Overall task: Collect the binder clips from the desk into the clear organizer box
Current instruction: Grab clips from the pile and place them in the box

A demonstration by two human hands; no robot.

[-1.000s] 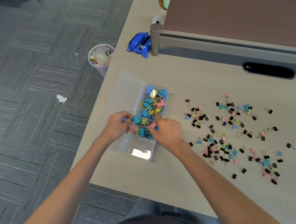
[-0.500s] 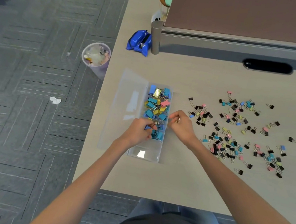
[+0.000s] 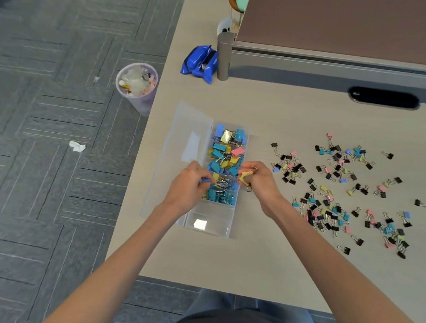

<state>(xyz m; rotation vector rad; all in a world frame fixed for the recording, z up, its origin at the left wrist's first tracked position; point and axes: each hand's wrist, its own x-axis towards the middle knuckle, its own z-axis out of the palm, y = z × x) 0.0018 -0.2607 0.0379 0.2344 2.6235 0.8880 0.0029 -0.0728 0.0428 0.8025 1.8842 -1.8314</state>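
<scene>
Lying scattered just right of the right hand [image 3: 260, 184], many small black, pink, blue and yellow-green binder clips [image 3: 337, 194] are covering the pale matte desk top [image 3: 247, 260]. Well beyond the hands, a glossy crinkled blue pouch [image 3: 199, 63] is lying just beside a rounded grey partition post [image 3: 223, 54]. Beyond and left of the left hand [image 3: 188, 188], a translucent round waste bin [image 3: 136, 86] is standing on the grey ribbed carpet [image 3: 50, 112].

Between the two hands the long clear plastic organizer box [image 3: 209, 223] is lying open, its flat lid [image 3: 182, 135] folded out leftward under the left wrist. Larger blue, yellow and pink wire-handled clips [image 3: 224, 152] are filling its far compartments. The right hand is gripping a yellow folded-metal binder clip [image 3: 245, 177] at the box's right wall, and the left hand is pinching a blue binder clip [image 3: 206, 180] over the middle compartment.
</scene>
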